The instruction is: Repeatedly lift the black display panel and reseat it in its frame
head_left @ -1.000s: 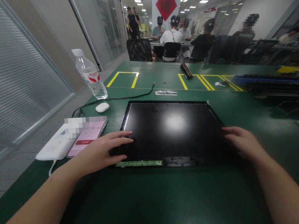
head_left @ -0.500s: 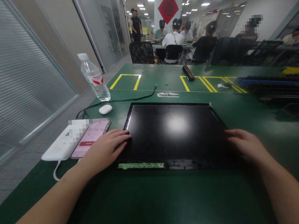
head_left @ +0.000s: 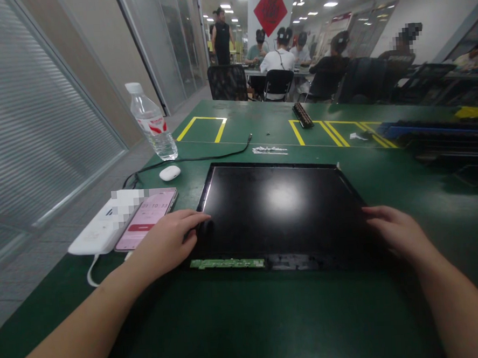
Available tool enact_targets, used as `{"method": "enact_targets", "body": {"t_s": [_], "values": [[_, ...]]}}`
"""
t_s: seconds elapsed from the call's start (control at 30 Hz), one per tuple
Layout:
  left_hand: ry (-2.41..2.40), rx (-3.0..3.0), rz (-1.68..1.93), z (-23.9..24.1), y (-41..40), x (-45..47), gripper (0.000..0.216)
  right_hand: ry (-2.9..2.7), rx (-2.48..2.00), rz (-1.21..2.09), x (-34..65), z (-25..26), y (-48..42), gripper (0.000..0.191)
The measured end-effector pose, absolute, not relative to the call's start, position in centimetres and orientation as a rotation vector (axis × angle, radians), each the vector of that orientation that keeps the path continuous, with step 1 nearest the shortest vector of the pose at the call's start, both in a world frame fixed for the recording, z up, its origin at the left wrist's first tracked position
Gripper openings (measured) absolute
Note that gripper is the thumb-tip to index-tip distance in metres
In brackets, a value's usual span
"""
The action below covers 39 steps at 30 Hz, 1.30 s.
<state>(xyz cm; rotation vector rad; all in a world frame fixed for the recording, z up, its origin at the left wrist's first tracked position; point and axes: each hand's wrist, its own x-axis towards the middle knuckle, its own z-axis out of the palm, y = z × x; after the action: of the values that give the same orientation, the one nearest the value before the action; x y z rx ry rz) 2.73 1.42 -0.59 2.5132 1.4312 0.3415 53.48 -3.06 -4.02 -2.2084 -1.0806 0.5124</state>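
A black LCD screen panel [head_left: 273, 209] lies flat on the green table, with a light reflected in its face. Along its near edge runs a narrow green circuit board [head_left: 228, 263]. My left hand [head_left: 171, 234] rests at the panel's left edge, index finger stretched onto the surface and thumb apart from it. At the opposite side my right hand [head_left: 400, 231] grips the right edge; its lower fingers are hidden in shadow.
Left of the panel are a phone [head_left: 148, 222], a white power bank [head_left: 92, 236], a white earbud case [head_left: 169, 173], a water bottle [head_left: 152, 125] and a black cable [head_left: 213, 158]. Dark, blurred parts [head_left: 443, 139] lie at the right. Several people sit beyond the table.
My left hand has shifted slightly at the panel's edge, its fingers now bunched behind the stretched index finger. My right hand and the panel stay nearly in place. A standing person in the background has moved.
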Motion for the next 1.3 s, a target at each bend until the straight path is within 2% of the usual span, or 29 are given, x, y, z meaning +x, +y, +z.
{"method": "enact_targets", "body": {"t_s": [0.23, 0.87, 1.13, 1.3], "values": [[1.473, 2.379, 0.437, -1.3, 1.8, 3.0, 0.042, -1.053, -2.25, 0.551, 53.5, -3.9, -3.1, 0.041], [1.421, 2.264, 0.583, -1.5, 1.9, 2.9, 0.032, -1.0, -2.269, 0.526, 52.5, -3.0, -3.1, 0.032], [1.434, 2.303, 0.582, -1.4, 2.0, 3.0, 0.033, -1.153, -2.22, 0.448, 53.8, -3.9, -3.0, 0.026], [1.462, 2.347, 0.566, -1.6, 1.9, 3.2, 0.035, -1.145, -2.237, 0.477, 54.1, -4.4, -3.0, 0.034]]}}
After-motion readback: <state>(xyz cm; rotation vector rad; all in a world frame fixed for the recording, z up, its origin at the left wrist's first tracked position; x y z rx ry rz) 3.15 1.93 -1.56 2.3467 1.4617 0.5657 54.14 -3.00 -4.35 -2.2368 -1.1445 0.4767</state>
